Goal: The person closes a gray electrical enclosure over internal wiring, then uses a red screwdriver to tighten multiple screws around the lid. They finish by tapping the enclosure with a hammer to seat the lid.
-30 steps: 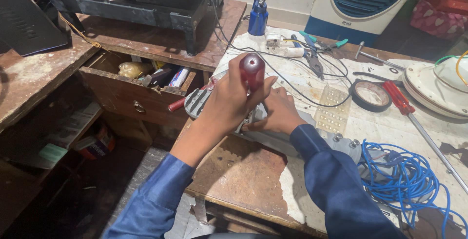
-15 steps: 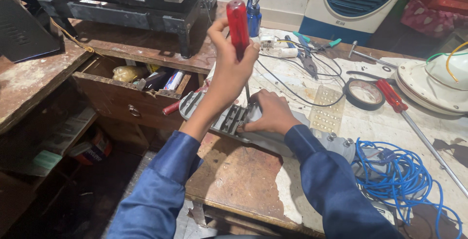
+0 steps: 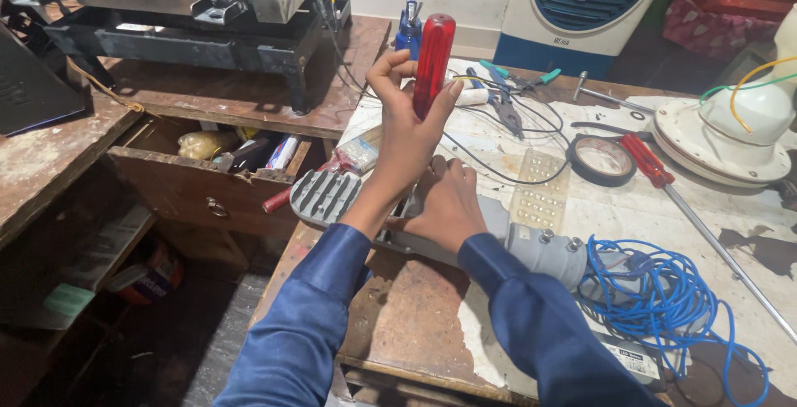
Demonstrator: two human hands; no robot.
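Far left: open wooden drawer (image 3: 217, 176) under the side bench, cluttered with small items, too jumbled to identify. Above it, a metal-topped machine on a black frame (image 3: 207, 8).

Left hand (image 3: 407, 125) is raised above the tabletop (image 3: 415, 324), fingers (image 3: 390, 66) wrapped around the red translucent handle of a screwdriver (image 3: 433, 62). Handle stands near upright, tilted slightly right. Shaft is hidden behind the hand, so tip contact can't be confirmed.

Below it, a grey ribbed metal housing (image 3: 325, 195) lies flat on the tabletop, ribbed end overhanging the left edge. Right hand (image 3: 448, 208) is pressed palm-down on the housing's middle, fingers spread narrow, flat on the surface, not gripping anything. Both arms in blue sleeves.

Right of that hand: grey cylindrical end fitting with bolts (image 3: 548, 253), joined to the housing. A pale perforated rectangular panel (image 3: 540, 195) lies just beside it on the tabletop.

Further right: roll of black tape (image 3: 599, 159), flat. Second red-handled screwdriver with long steel shaft (image 3: 656, 170), lying diagonally, well apart from the hands. Coil of blue wire (image 3: 664, 299) near the front right edge. White round lamp base (image 3: 722, 141) with yellow and green wires at far right.

Back centre: pliers and cutters (image 3: 506, 104) among thin black leads; white and blue air cooler (image 3: 581, 0) behind the tabletop.
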